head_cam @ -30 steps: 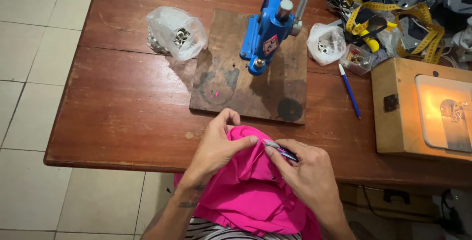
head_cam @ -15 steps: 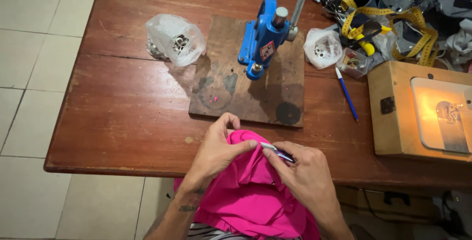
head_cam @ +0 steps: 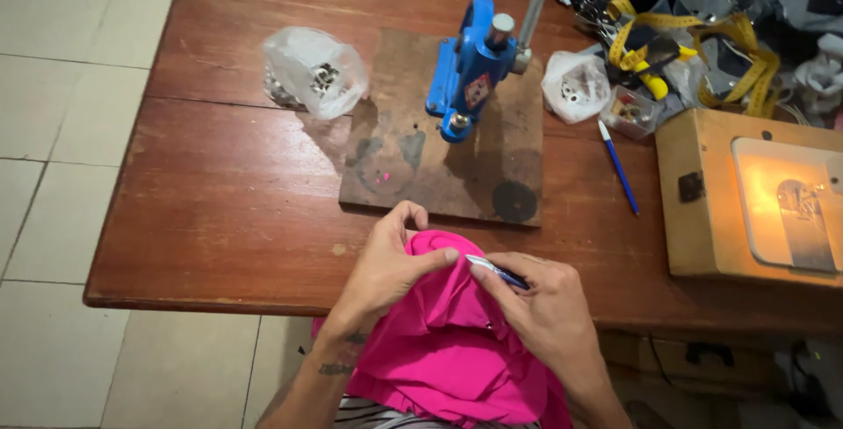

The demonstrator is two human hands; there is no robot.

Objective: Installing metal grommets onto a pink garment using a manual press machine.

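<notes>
At the table edge just below the blue hand press (head_cam: 470, 69), the left hand (head_cam: 386, 266) is pinching bunched pink fabric (head_cam: 439, 341) while the right hand (head_cam: 540, 315) is gripping a small pen-like tool (head_cam: 496, 271) against it, the cloth not yet under the press.

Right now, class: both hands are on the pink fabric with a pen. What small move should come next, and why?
Probably touch the pen tip down to mark the fabric: the right hand holds it just above the fold, while the left hand pinches the cloth taut beside it.
</notes>
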